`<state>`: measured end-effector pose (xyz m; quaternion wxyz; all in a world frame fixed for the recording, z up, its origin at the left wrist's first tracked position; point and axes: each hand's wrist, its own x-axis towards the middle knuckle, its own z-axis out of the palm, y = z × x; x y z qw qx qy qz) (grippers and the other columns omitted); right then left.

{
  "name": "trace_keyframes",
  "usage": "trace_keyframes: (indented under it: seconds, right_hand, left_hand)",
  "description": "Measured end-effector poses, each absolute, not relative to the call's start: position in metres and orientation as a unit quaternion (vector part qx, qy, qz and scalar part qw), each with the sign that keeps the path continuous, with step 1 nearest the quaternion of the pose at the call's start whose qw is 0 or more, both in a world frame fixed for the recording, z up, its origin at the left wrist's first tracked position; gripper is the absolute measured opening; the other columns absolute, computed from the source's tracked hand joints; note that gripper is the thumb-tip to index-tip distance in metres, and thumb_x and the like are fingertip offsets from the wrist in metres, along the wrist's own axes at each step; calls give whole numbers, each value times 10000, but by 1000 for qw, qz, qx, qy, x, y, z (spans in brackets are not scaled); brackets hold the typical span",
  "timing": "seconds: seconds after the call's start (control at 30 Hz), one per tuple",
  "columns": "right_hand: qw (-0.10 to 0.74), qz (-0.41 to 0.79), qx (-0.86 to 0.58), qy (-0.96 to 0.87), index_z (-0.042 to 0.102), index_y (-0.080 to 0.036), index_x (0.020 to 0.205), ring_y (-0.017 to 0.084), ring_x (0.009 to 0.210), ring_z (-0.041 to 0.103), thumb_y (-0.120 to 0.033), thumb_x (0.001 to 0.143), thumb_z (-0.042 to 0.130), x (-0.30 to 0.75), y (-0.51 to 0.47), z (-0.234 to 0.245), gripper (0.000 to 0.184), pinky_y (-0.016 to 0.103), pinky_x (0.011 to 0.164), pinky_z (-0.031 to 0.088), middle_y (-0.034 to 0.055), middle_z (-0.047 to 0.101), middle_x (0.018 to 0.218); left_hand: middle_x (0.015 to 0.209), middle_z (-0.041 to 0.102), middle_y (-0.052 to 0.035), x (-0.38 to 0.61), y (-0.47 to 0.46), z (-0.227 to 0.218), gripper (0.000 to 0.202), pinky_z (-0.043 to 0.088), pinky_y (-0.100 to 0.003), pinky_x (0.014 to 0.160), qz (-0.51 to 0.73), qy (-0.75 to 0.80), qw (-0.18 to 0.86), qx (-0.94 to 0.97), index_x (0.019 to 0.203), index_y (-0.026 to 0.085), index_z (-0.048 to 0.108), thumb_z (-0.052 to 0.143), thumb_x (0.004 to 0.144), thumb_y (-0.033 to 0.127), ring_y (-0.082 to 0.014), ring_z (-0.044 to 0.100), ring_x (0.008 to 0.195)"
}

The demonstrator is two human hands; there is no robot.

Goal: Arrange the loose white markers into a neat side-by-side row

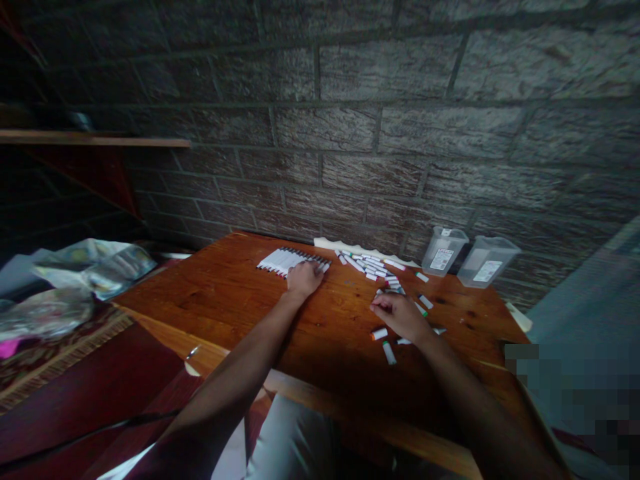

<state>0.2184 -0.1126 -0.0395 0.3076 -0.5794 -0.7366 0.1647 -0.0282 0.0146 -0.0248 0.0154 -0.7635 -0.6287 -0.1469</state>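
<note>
My left hand (303, 277) lies palm down, fingers stretched, on the right end of a neat row of white markers (280, 260) laid side by side on the wooden table (230, 293). My right hand (397, 313) rests further right, its fingers curled among scattered loose markers (367, 265); what they pinch, if anything, is hidden. A few more loose markers (389, 352) lie just in front of that hand.
Two clear plastic containers (443, 251) (487, 261) with labels stand at the back right against the brick wall. A white tray edge (330, 244) lies along the wall. Crumpled plastic bags (95, 263) sit on the left over a patterned rug.
</note>
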Motion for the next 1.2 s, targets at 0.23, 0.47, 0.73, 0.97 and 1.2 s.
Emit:
trace_keyframes:
  seconds: [0.23,0.47,0.73,0.97,1.2]
  right_hand:
    - [312,168,-576,-737,731,-203,868,151,720,641,-301,861,564,218,-112,-40,193,265,690,466,30,728,808]
    - [308,167,-572,-741,731,-206,871,157,725,646,-315,869,552,219,-112,-40,209,278,697,474,33,735,832]
    - [309,167,-573,-740,735,-208,871,158,728,648,-321,864,559,219,-111,-41,210,272,695,479,33,735,826]
    - [309,162,-571,-743,730,-203,868,158,728,645,-317,864,559,218,-113,-39,206,269,685,475,33,728,809]
    - [309,169,-572,-741,733,-209,882,162,746,658,-321,868,558,219,-112,-40,208,280,719,490,40,742,852]
  left_hand:
    - [1061,716,-79,-26,13,-23,308,492,-360,859,-153,-633,10,-759,1031,254,694,473,878,404,-261,649,1011]
    - [1099,713,-75,-26,12,-21,323,481,-346,883,-157,-642,-5,-751,1085,259,686,497,873,412,-248,644,1032]
    - [1079,715,-79,-26,13,-22,324,483,-359,883,-155,-640,3,-752,1059,259,695,475,886,423,-257,649,1018]
    - [1060,717,-89,-27,16,-25,333,484,-380,872,-157,-644,8,-749,1065,259,696,482,878,433,-275,649,1011]
    - [1059,719,-81,-29,19,-27,321,476,-374,886,-163,-639,10,-751,1055,262,698,482,881,422,-272,647,1024]
